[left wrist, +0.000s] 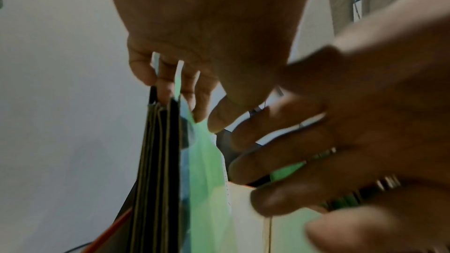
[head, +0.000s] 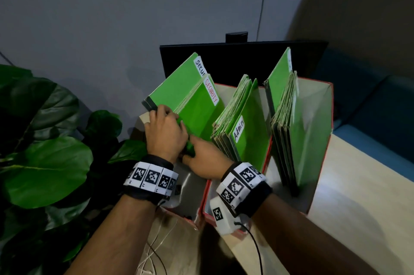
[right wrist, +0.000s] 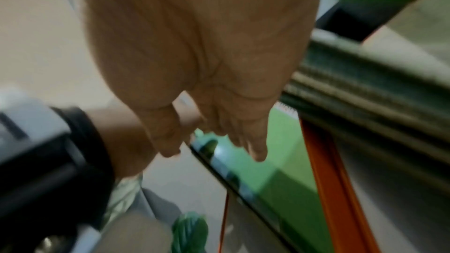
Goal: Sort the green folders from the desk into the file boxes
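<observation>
Green folders labelled "Security" (head: 197, 104) lean left in the leftmost red file box (head: 179, 213). My left hand (head: 165, 132) grips their near edge; in the left wrist view its fingers (left wrist: 168, 88) sit between the folder edges (left wrist: 158, 151) with the thumb against a green cover (left wrist: 207, 170). My right hand (head: 201, 158) reaches in beside it with straight fingers (right wrist: 258, 151) at the front folder (right wrist: 277, 147); the picture is blurred. An "Admin" stack (head: 244, 138) and a third stack (head: 289, 135) stand in the boxes to the right (head: 322, 162).
A large-leaved plant (head: 44, 140) crowds the left side. A black monitor (head: 235, 59) stands right behind the boxes. Pale desk surface (head: 358, 207) stretches to the right, and thin cables (head: 156, 247) trail at the near edge. Blue seating (head: 380, 106) lies beyond the desk.
</observation>
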